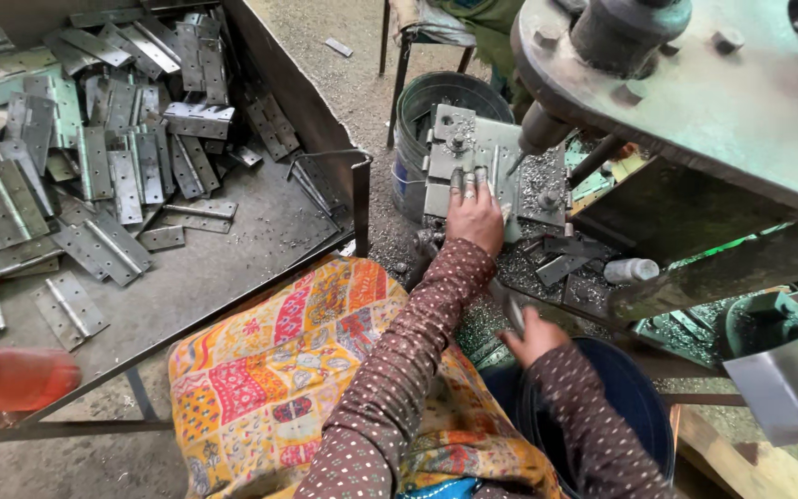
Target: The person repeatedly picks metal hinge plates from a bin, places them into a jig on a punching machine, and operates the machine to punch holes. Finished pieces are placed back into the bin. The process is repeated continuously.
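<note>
The left hand [475, 214] lies flat on a grey metal plate [487, 148] clamped in the jig under the drill bit [515, 161]; its fingers [469, 181] are stretched out side by side, pressing down rather than gripping; the plate's long axis runs away from the person, and the bit's tip stands just right of the fingertips, very near. The right hand [536, 334] sits lower and closer to the body, curled around a thin metal lever [513, 312], fingers closed on it. Metal shavings cover the jig's base; the plate's far edge blurs into the jig; hinges [103, 176] pile in the tray [233, 268] at the left.
</note>
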